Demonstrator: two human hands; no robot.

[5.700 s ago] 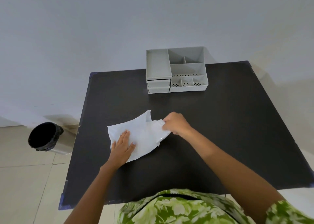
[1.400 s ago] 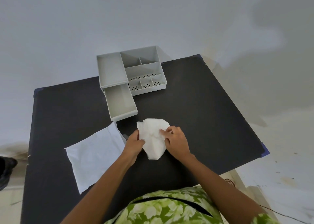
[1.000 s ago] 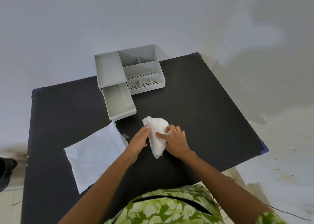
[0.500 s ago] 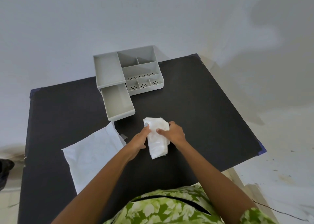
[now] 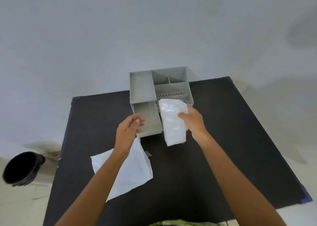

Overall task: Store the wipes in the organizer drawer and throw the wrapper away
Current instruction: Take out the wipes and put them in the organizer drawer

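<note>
My right hand [image 5: 193, 122] grips a folded stack of white wipes [image 5: 173, 121] and holds it upright in the air, just right of the pulled-out drawer [image 5: 147, 117] of the grey organizer [image 5: 142, 88]. The wipes hide part of the organizer's front compartments. My left hand [image 5: 127, 131] hovers over the drawer's near left corner, fingers loosely apart, holding nothing. The flat white wrapper [image 5: 130, 169] lies on the black table [image 5: 205, 157] below my left forearm, which covers its middle.
A black-lined trash bin [image 5: 21, 168] stands on the floor left of the table. A small dark scrap [image 5: 148, 154] lies by the wrapper's right edge. A pale wall rises behind the organizer.
My right hand has lifted the folded wipes off the table and carried them toward the drawer. My left hand has let go of them and moved to the drawer. The camera view has shifted.
</note>
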